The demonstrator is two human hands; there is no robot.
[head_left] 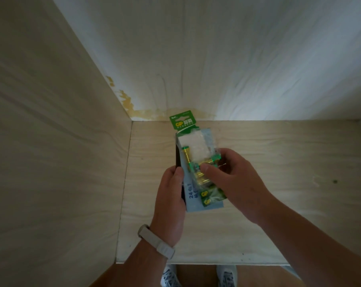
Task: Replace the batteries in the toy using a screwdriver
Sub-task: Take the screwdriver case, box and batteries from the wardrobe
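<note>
The left hand point(171, 201) is curled around the near left edge of a battery pack point(193, 141), thumb on top and fingers hidden underneath, and holds it up above the wooden table point(279, 162). Pinned in the same grip are a pale blue card point(196, 206) behind the pack and a flat black thing point(178, 158) along its left side; what that black thing is cannot be told. The right hand point(235, 179) comes in from the right with bent fingers. Its thumb and fingertips pinch a gold and green battery point(208, 161) that lies crosswise on the pack's clear plastic front.

Inside the pack, another battery point(186, 155) lies lengthwise near the left edge, and more gold ones show below the thumb, blurred. The green header of the pack points away from the person, toward the wall. A pale wristband point(157, 241) sits on the left wrist.
</note>
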